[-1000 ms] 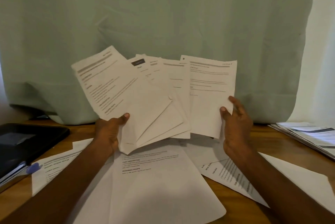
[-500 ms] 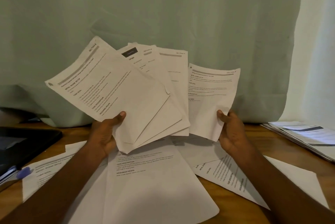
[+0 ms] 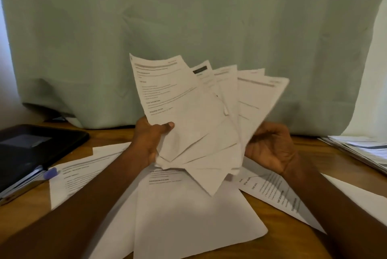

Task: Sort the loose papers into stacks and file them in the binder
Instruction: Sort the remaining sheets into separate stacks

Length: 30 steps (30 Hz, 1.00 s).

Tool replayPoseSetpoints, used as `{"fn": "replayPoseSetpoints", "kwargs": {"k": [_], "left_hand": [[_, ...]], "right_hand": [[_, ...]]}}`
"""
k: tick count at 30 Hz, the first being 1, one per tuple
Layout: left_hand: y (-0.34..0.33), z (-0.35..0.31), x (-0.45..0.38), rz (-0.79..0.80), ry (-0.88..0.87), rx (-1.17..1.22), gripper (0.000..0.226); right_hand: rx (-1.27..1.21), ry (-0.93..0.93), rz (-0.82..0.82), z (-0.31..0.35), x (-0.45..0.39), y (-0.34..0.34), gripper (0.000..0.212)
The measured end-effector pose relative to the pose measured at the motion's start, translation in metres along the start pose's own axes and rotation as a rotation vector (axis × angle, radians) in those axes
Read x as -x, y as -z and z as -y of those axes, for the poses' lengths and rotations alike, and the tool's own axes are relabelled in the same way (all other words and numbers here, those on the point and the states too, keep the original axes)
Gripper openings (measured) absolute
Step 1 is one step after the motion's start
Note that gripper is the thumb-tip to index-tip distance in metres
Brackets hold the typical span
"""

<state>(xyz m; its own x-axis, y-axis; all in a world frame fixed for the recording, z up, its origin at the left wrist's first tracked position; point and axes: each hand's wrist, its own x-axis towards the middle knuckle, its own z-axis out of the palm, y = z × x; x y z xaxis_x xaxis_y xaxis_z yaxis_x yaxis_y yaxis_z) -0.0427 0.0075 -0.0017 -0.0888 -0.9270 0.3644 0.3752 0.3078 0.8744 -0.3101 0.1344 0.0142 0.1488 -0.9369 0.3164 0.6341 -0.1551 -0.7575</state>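
Gripping the fanned papers (image 3: 194, 116), my left hand (image 3: 149, 139) pinches their lower edge. My right hand (image 3: 270, 149) curls behind them; whether it grips, I cannot tell

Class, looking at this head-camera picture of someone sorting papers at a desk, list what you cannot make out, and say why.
- Text on the fanned sheets gripped by the left hand: too small and blurred.
- Right hand fingers: hidden behind the fan, so its grip is unclear.
- Black binder: cut off by the left edge.
- Paper stack: cut off by the right edge.
- Sheets on the desk: partly covered by arms and the fan.
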Motion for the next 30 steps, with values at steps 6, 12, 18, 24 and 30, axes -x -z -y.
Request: {"fn": "replayPoseSetpoints", "kwargs": {"k": [6,12,18,24,30], "left_hand": [[0.006,0.007,-0.007,-0.182,0.069,0.107,0.033],[0.002,0.014,-0.002,0.019,0.175,0.057,0.046],[0.012,0.006,-0.003,0.272,0.196,-0.03,0.058],[0.023,-0.001,-0.003,0.457,0.28,-0.097,0.06],[0.025,0.001,-0.006,0.44,0.315,-0.128,0.06]], "right_hand": [[0.113,-0.105,-0.08,-0.015,-0.003,-0.013,0.047],[0.293,-0.065,-0.207,-0.024,-0.006,-0.027,0.033],[0.458,-0.026,-0.384,-0.022,-0.012,-0.01,0.037],[0.518,0.015,-0.457,-0.014,-0.019,0.007,0.007],[0.41,0.097,-0.441,-0.016,-0.02,0.006,0.037]]}}
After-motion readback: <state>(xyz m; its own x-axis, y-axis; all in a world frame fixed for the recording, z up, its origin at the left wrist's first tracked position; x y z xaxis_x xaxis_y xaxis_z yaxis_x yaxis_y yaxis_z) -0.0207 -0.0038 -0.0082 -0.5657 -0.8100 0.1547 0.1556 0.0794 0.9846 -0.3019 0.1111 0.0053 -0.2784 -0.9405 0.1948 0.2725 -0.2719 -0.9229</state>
